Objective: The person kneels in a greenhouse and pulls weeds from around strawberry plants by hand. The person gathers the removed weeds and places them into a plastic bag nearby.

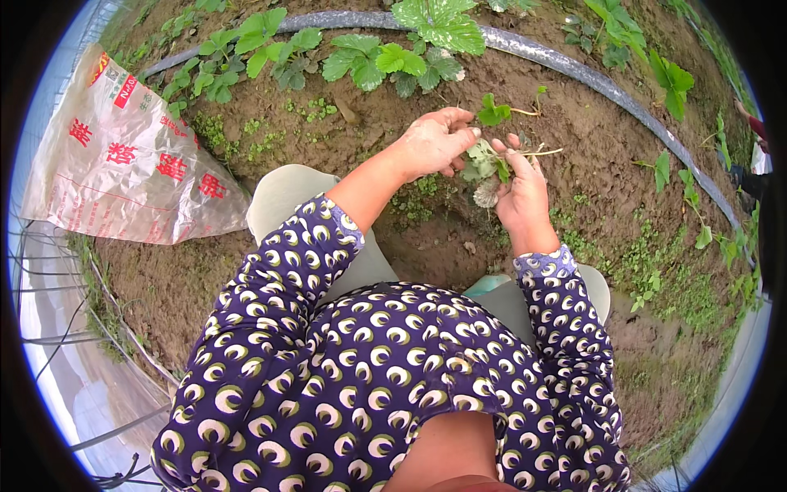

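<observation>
Both hands are together over the soil, just beyond my knees. My right hand (522, 190) pinches a small bunch of strawberry leaves (482, 161), with pale stems (544, 152) sticking out to the right. A withered, greyish leaf (486, 194) hangs below the bunch. From the left, my left hand (433, 141) grips the edge of the same leaves between thumb and fingers; the exact contact is partly hidden. Just beyond the fingertips, a small green strawberry sprig (494, 111) with a thin reddish stem lies over the soil.
A grey irrigation hose (553, 58) arcs across the bed, with strawberry plants (381, 64) along it. At left stands a translucent plastic bag (135, 166) bearing red writing. Small weeds (658, 264) grow on the right. Part of another person (753, 178) shows at the right rim.
</observation>
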A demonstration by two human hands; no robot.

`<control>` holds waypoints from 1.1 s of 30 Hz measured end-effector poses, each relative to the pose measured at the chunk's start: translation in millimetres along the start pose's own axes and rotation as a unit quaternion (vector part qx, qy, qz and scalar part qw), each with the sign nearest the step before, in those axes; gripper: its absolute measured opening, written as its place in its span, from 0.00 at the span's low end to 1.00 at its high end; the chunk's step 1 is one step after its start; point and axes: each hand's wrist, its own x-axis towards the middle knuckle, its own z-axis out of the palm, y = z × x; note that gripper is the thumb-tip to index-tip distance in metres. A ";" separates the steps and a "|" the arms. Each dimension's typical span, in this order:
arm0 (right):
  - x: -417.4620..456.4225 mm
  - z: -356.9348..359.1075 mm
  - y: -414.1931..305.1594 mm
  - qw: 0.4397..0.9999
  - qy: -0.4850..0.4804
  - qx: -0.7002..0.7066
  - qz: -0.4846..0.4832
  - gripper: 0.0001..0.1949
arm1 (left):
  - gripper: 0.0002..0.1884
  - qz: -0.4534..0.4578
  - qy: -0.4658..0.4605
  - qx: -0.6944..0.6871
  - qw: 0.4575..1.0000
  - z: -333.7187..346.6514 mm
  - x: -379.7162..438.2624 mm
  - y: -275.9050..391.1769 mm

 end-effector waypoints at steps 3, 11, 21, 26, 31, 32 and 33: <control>-6.0 -6.7 -31.4 1.000 0.003 -0.004 -0.030 0.14 | 0.17 0.039 0.314 0.156 0.936 -57.6 40.3 -40.7; -24.4 -54.1 -70.7 0.994 -0.048 0.075 -0.069 0.14 | 0.20 -0.173 0.232 0.081 0.954 -102.0 86.5 -42.9; -15.6 -47.7 -69.8 0.996 0.000 0.040 -0.082 0.14 | 0.16 -0.139 0.287 -0.054 0.946 -79.1 97.7 -46.1; -17.4 -37.5 -66.4 0.995 -0.004 0.022 -0.095 0.14 | 0.23 -0.124 0.240 0.314 0.910 -102.1 109.1 -65.2; -17.4 -41.3 -69.6 0.994 0.009 -0.004 -0.112 0.13 | 0.19 -0.111 0.223 0.465 0.849 -99.6 99.0 -43.2; -17.2 -42.1 -70.4 0.994 0.010 -0.004 -0.113 0.13 | 0.19 -0.115 0.195 0.494 0.839 -100.8 96.4 -37.1; -17.6 -42.6 -70.8 0.994 0.011 -0.005 -0.112 0.13 | 0.20 -0.120 0.168 0.521 0.828 -102.7 92.3 -30.6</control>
